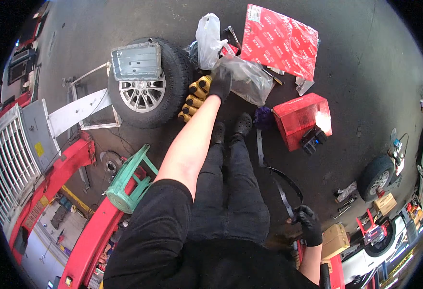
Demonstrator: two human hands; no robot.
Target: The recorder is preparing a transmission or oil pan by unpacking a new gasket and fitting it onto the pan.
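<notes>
Even overhead light is flooding the grey floor (pixel 356 72), casting only soft shadows. Glare is flaring off the red box (pixel 300 118) and the glossy red sheet (pixel 281 41). Fisheye distortion is bending straight edges toward the dark circular rim; detail is softening there while the centre is staying sharp.

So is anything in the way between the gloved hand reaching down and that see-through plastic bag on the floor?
No, nothing visible. The left hand already touches the clear plastic bag. The yellow bottles sit beside it, by the tyre, not between.
</notes>
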